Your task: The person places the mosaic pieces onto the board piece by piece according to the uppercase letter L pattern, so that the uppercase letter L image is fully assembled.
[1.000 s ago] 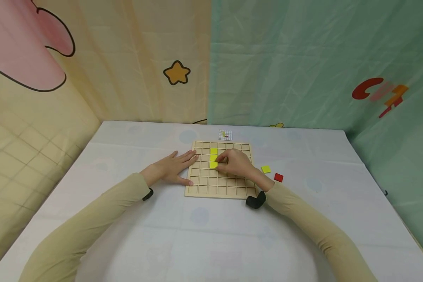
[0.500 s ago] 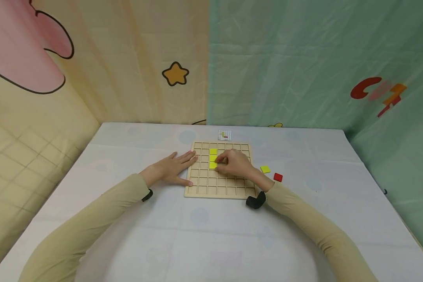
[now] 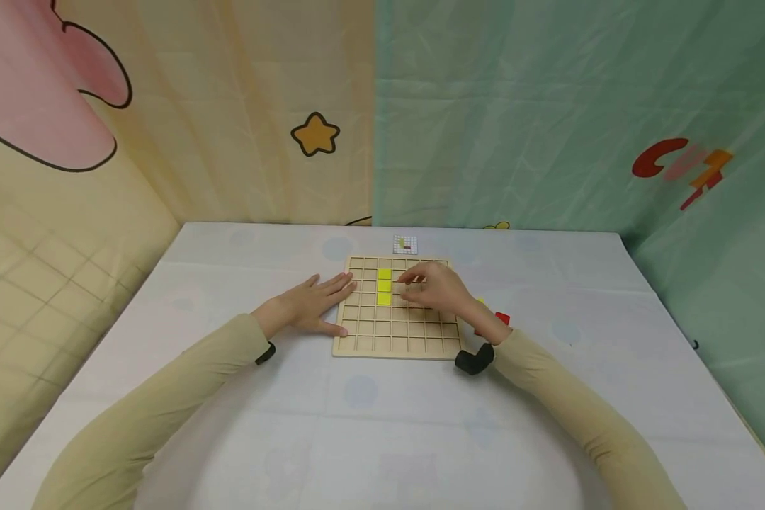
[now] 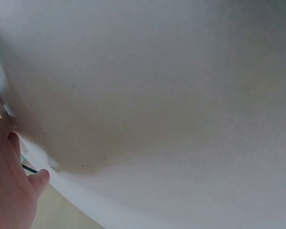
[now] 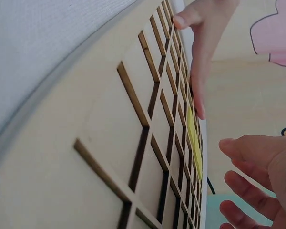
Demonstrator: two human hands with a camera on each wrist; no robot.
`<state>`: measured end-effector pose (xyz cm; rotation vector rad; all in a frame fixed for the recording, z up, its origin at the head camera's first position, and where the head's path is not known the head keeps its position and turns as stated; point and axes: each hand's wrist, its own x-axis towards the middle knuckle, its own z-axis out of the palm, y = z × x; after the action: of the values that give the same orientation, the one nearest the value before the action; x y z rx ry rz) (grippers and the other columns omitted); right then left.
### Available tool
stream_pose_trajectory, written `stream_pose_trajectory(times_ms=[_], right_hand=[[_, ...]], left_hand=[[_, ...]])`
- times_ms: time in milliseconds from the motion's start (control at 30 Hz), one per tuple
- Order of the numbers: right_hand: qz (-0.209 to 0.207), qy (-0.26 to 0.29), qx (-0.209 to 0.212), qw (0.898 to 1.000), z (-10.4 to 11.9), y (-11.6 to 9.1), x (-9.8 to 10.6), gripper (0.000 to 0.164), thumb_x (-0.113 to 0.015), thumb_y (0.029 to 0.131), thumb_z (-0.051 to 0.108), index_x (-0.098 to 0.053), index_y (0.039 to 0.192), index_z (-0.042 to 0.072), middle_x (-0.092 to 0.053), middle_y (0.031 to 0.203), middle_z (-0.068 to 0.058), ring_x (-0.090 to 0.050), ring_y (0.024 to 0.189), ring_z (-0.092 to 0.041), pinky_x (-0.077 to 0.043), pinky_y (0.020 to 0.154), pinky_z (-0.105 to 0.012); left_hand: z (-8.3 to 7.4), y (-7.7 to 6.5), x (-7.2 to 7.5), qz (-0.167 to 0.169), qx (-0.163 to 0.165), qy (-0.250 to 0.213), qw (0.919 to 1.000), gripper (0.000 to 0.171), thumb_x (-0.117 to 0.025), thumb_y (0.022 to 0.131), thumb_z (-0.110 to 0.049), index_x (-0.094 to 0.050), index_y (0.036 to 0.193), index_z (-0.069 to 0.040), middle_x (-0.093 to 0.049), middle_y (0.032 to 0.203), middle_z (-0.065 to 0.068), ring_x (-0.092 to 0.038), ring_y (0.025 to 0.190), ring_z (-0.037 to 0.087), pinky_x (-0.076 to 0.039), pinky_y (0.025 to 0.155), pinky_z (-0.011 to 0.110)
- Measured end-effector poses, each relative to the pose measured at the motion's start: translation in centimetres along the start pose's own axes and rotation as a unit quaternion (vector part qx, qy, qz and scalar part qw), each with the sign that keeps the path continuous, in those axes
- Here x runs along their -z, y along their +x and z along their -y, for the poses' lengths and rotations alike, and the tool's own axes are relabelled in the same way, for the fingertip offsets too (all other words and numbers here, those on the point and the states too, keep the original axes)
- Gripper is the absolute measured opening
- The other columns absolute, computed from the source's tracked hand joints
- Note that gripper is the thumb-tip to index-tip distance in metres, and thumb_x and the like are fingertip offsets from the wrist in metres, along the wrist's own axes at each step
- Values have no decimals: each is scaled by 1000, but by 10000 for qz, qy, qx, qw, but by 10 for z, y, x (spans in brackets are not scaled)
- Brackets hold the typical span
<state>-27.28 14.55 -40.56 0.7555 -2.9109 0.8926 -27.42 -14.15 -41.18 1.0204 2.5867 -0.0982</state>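
A wooden grid board [image 3: 363,345] lies on the table, with three yellow square tiles [image 3: 384,286] in one column of its cells. My left hand [image 3: 311,304] lies spread at the board's left edge, fingertips and thumb resting on the rim. My right hand [image 3: 435,287] hovers over the board just right of the yellow tiles. In the right wrist view the right hand's fingers [image 5: 250,188] are parted and loosely bent, with nothing between them. The left wrist view shows only part of the left hand [image 4: 12,176] beside the white cloth.
Right of the board lies a red tile [image 3: 502,318], partly hidden by the right wrist, and a sliver of a yellow tile [image 3: 481,300]. Behind the board is a small printed pattern card [image 3: 405,245]. A white cloth covers the table [image 3: 357,425], with printed curtains behind.
My right hand has let go at the lowest yellow tile and lifted away to the right, its fingers parting. It now covers part of the loose tiles. My left hand stays put.
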Motion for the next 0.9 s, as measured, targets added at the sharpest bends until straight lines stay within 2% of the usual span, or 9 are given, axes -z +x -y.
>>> stream_pose_trajectory(times_ms=[367, 600, 900], right_hand=[[-186, 260, -148, 9994, -25, -19, 35, 32, -77, 82, 19, -72, 110, 6, -71, 109, -12, -60, 99, -31, -47, 90, -49], [-383, -8, -281, 9989, -46, -36, 58, 33, -77, 81, 21, -71, 110, 7, -71, 108, -9, -60, 97, -26, -47, 90, -48], [-422, -13, -508, 9978, -73, -61, 74, 35, -77, 82, 17, -69, 113, 2, -70, 108, -15, -60, 98, -32, -45, 92, -52]], left_hand=[[0, 1, -3, -24, -60, 9, 10000, 102, -46, 85, -74, 0, 156, -16, 6, 163, 5, 2, 151, 23, -6, 119, 58], [-1, 0, -3, -11, -43, 34, 10000, 102, -46, 85, -73, 0, 156, -16, 6, 164, 5, 1, 151, 23, -7, 119, 58], [1, -1, -2, -67, -66, 57, 9999, 101, -47, 86, -71, 0, 156, -16, 5, 163, 6, 0, 151, 23, -7, 119, 58]])
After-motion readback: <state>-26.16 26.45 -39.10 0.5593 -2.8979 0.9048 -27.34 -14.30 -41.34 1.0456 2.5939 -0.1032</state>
